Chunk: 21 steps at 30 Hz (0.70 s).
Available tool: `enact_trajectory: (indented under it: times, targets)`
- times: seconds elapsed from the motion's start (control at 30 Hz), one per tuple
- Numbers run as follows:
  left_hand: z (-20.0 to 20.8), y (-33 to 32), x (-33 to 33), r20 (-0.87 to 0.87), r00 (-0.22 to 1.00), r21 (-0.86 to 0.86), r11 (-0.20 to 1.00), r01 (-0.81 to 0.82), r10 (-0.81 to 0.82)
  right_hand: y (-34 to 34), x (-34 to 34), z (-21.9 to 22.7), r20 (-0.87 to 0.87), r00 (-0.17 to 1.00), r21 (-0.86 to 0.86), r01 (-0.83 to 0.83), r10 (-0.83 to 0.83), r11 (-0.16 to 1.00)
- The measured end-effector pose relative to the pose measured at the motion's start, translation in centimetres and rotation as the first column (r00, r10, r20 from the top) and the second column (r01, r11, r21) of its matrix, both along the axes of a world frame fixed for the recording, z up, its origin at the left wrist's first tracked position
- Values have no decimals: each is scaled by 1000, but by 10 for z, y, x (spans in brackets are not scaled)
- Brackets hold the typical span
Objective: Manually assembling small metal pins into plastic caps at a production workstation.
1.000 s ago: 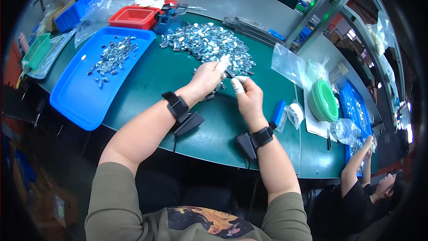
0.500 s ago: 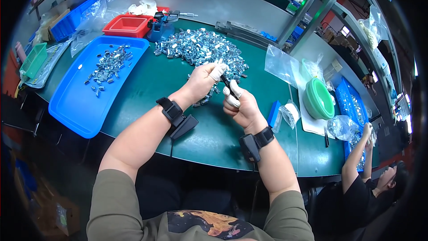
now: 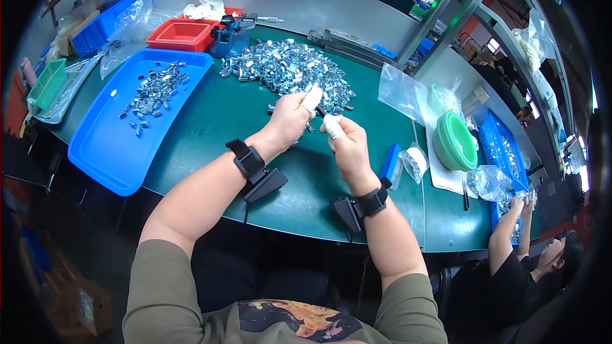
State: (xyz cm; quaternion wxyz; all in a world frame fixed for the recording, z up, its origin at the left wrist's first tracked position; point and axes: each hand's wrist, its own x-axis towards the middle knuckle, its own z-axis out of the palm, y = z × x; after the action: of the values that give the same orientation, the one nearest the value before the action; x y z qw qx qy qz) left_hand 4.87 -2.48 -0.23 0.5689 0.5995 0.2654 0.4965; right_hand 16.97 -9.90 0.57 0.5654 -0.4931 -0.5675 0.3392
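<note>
My left hand (image 3: pixel 294 113), with white finger covers, is closed in a pinch in front of a heap of small shiny metal parts (image 3: pixel 287 67). What its fingertips hold is hidden. Close beside it, my right hand (image 3: pixel 349 143), also with covered fingers, is closed around a slim black pen-like tool (image 3: pixel 320 112). Only a short dark piece of the tool shows between the two hands. A few loose metal parts lie on the green table (image 3: pixel 255 111) beneath my hands. To the left, a blue tray (image 3: pixel 115 159) holds a smaller group of the same parts.
A red bin (image 3: pixel 182 35) and a blue clamp-like device (image 3: pixel 229 41) stand behind the tray. Rightward are a clear bag (image 3: pixel 401 92), a narrow blue box (image 3: pixel 391 162) and green bowls (image 3: pixel 456 141). At far right a co-worker's hands (image 3: pixel 526 200) are over a blue basket (image 3: pixel 503 146).
My right hand has turned over and its fingers have curled in, hiding most of the black tool. My left hand has shifted only slightly. The co-worker's hands have moved a little lower.
</note>
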Motion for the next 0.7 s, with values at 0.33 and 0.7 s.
enact_trajectory:
  times: [0.33, 0.7]
  targets:
    - [14, -11, -7, -7, 996, 244, 966, -80, 85, 1, 11, 8, -590, 748, -200, -499, 303, 843]
    - [30, -32, -12, 21, 967, 736, 651, -186, 253, 4, 12, -8, -518, 742, -79, -536, 425, 840]
